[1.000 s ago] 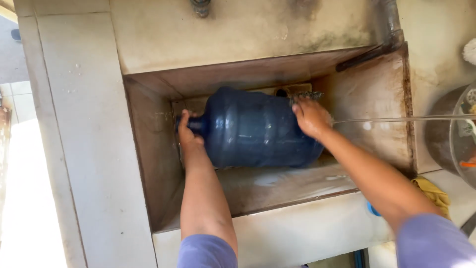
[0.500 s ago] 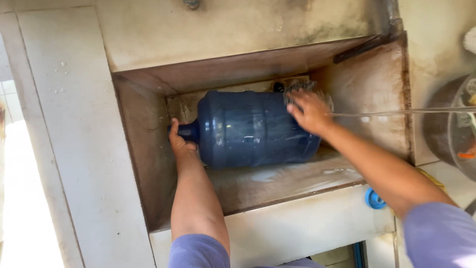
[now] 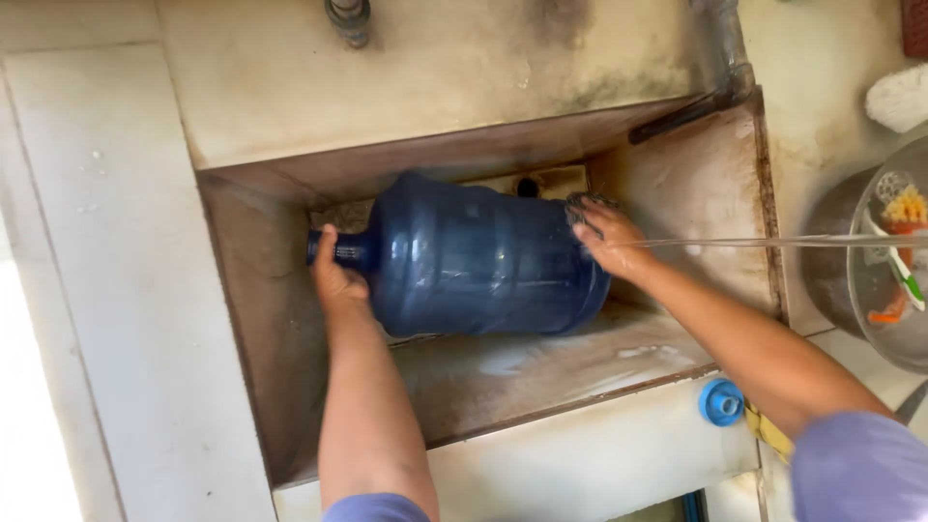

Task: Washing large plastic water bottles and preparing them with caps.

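A large dark blue water jug (image 3: 474, 256) lies on its side in a stained concrete sink (image 3: 580, 367), neck pointing left. My left hand (image 3: 335, 275) grips the jug's neck. My right hand (image 3: 604, 235) presses a dark scrubbing pad (image 3: 583, 206) against the jug's upper right end, near its base. A thin stream of water (image 3: 773, 241) runs in from the right toward that hand.
A pipe end (image 3: 348, 17) sticks out of the wall above the sink. A blue cap (image 3: 722, 401) rests on the sink's front ledge. At the right stands a round basin (image 3: 894, 256) holding brushes and small items. A wide tiled ledge (image 3: 116, 290) flanks the left.
The jug has shifted slightly and my left hand has slid along to the neck. My right hand has moved along the jug's right end with the pad.
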